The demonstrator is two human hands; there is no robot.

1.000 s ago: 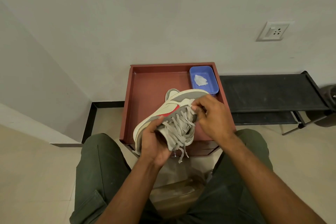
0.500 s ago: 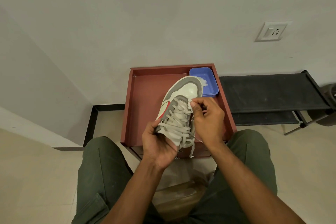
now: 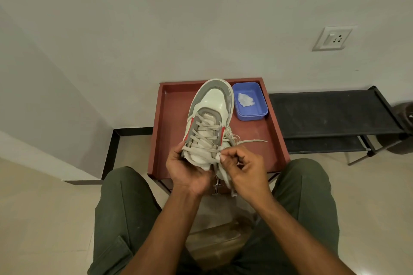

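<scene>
- Looks like the unlacing step: left grip [image 3: 187,169] is clenched round the heel of the shoe [image 3: 212,105], held over the surface [image 3: 174,118] near edge, toe toward the far edge.
- Right grip [image 3: 243,167] pinches a lace [image 3: 252,141] by the top eyelet. Next up is probably a steady pull through.
- Heel and pinch point are mostly hidden by fingers.

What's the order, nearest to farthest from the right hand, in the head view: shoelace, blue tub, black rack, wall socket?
1. shoelace: pinched in the right hand, at the sneaker.
2. blue tub: just ahead, on the red tray.
3. black rack: farther off to the right.
4. wall socket: high up, beyond the rack.
</scene>
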